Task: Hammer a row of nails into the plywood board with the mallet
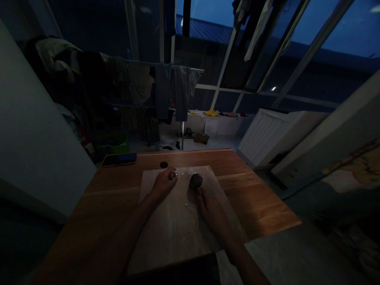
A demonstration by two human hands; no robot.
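My right hand [212, 209] is wrapped round the handle of a mallet with a dark, rounded head [196, 181]. That head is over the far part of a pale wooden board [169, 221]. Several thin nails [182, 175] stand in a row along the board's far side, some beside or behind the mallet head. At the left end of this row, my left hand [165, 180] pinches a small shiny nail between thumb and fingers; most of it is hidden. A few loose nails [190, 206] lie on the board, left of my right hand.
The board lies on a wooden table [255, 198]. A phone [119, 159] rests at the table's far left corner, and a dark round spot [163, 164] marks the tabletop behind the board. Beyond stand a clothes rack [175, 87], a green basket [117, 143] and a white appliance [267, 134]. Light is dim.
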